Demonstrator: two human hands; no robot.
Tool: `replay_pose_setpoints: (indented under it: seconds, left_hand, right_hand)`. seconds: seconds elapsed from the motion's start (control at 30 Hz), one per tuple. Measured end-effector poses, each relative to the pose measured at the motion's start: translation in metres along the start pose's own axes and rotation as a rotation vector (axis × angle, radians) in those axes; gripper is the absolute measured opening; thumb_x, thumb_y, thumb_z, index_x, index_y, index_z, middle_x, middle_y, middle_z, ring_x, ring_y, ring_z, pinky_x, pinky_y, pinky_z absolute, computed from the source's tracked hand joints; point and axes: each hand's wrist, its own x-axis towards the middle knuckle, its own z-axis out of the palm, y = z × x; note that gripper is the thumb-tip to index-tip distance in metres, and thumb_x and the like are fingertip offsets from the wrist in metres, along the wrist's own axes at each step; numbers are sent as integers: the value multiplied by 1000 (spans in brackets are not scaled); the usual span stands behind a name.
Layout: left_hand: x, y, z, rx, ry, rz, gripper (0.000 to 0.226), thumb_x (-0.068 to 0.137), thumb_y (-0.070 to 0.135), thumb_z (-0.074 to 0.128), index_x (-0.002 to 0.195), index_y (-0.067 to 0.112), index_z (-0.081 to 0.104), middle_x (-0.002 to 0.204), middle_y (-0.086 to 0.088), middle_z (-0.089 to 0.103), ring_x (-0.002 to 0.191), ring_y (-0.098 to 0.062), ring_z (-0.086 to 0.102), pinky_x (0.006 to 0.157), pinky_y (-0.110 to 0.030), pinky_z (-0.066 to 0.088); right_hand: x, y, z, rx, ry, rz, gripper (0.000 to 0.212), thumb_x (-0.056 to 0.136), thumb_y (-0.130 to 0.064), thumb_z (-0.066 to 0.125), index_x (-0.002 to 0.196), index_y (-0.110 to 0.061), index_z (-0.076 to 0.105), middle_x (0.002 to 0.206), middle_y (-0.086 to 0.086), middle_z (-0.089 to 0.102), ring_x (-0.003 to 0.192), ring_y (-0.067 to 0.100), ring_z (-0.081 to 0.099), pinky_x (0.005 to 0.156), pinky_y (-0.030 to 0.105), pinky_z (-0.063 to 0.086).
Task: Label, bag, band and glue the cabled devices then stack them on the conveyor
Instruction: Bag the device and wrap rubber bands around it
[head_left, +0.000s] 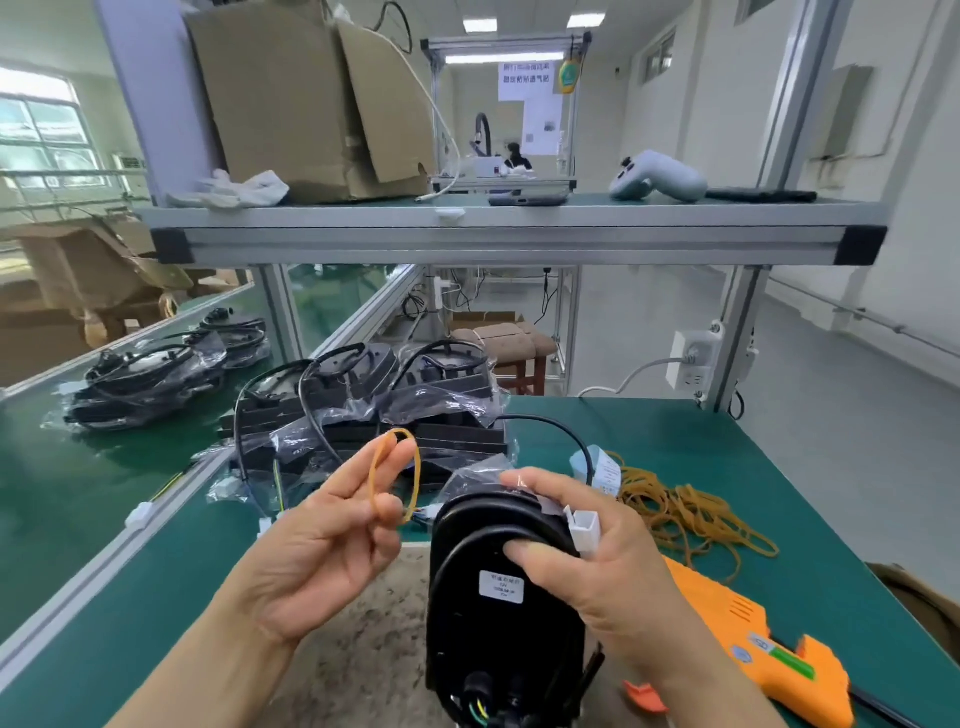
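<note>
At the near edge of the table (675, 431), the left hand (322, 535) holds a rubber band (397, 475) up just left of the device (483, 597) gripped in the right hand (587, 561). A glue gun (753, 639) lies on the table right of that hand, with a heap of bands (691, 514) behind it. Behind the hands sits a pile of devices (395, 410), further left bagged devices (145, 379) lie on the conveyor (62, 467), and overhead a shelf (519, 228) carries a cardboard box (311, 98) at its left and a controller (657, 176) at its right.
</note>
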Motion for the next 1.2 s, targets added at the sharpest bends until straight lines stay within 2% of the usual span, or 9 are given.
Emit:
replay_pose_setpoints:
  seconds: [0.27,0.4,0.47,0.53,0.6,0.73,0.87,1.0,1.2]
  left_hand:
    - [-17,-6,3,458,-56,5,50,61,3,84,109,19,75,119,-5,70,59,-5,56,50,-17,48]
    - [-17,-6,6,740,-34,97,31,64,42,85,76,19,68,75,-5,65,55,-12,49,52,-19,42]
    - [-14,-5,6,795,-17,77,48,73,66,68,62,21,61,61,-4,56,53,-14,49,52,-19,42]
    - [-9,1,4,703,11,37,60,78,75,52,63,19,67,68,-7,64,60,-18,61,55,-22,49]
    - [2,9,-5,652,18,28,65,77,70,48,90,14,75,97,-10,75,87,-23,73,69,-23,57]
    - [17,13,-7,757,-253,-195,98,66,78,54,143,17,44,136,-2,62,126,-21,58,101,-37,50]
    - [14,9,9,742,-496,-293,121,55,74,74,151,18,26,153,-7,42,142,-26,39,117,-49,28]
    - [1,28,24,952,-547,-216,113,56,66,81,150,26,31,152,11,43,142,-10,38,111,-23,36]
    - [-24,15,50,1403,-309,59,117,56,49,90,150,51,21,140,37,44,130,15,39,114,-28,32]
  right_hand:
    - [1,2,8,-21,1,24,42,71,-15,78,108,-35,74,103,3,77,97,20,73,83,22,56]
    - [1,3,6,-38,-2,-4,43,70,-13,77,106,-37,75,102,-1,77,95,14,73,78,16,54]
    - [0,3,6,-43,-27,-19,43,68,-18,80,106,-37,75,103,-1,77,95,14,73,78,16,54]
    - [0,3,4,-33,-53,-26,44,64,-24,81,106,-36,75,104,0,77,95,14,73,79,17,54]
    - [1,4,1,-32,-88,-25,45,64,-24,81,108,-33,75,107,3,76,99,19,73,83,21,55]
    - [4,6,-2,-24,-214,10,47,72,-13,79,117,-24,72,115,10,73,109,28,69,94,32,55]
    - [7,3,0,-36,-281,25,46,76,-10,76,120,-24,70,115,7,73,109,23,70,90,25,53]
    - [8,7,0,-80,-175,-8,46,73,-21,78,116,-33,72,111,2,75,104,16,71,86,20,52]
    - [5,4,9,-148,-108,-68,45,76,-11,74,112,-37,72,110,-2,74,100,12,71,81,21,55]
